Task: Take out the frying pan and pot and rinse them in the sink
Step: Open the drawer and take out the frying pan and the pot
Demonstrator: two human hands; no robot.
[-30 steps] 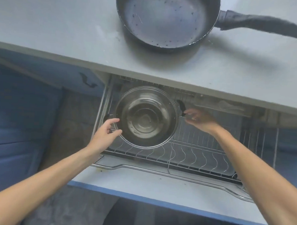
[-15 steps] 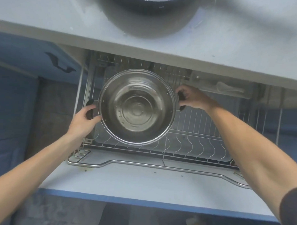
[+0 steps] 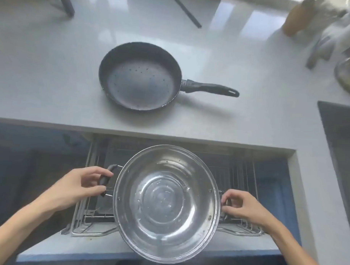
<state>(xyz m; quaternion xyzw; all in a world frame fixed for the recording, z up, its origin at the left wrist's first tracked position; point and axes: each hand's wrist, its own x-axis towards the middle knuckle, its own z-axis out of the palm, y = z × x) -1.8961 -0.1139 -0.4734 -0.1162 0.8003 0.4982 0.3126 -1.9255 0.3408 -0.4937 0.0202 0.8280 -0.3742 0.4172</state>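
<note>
A shiny steel pot with two dark side handles hangs above the pulled-out wire drawer rack. My left hand grips its left handle, and my right hand grips its right handle. Water drops glisten inside the pot. A black frying pan sits on the grey counter beyond the drawer, its handle pointing right, with droplets on its inner surface. A dark sink opening shows at the right edge.
At the back right stand a tan bottle, blurred items and a metal bowl. Dark rods lie at the back of the counter. The blue drawer front sticks out toward me.
Both hands closed on the pot's handles and lifted it up out of the rack toward me. The view tilted up, so the whole frying pan and counter now show.
</note>
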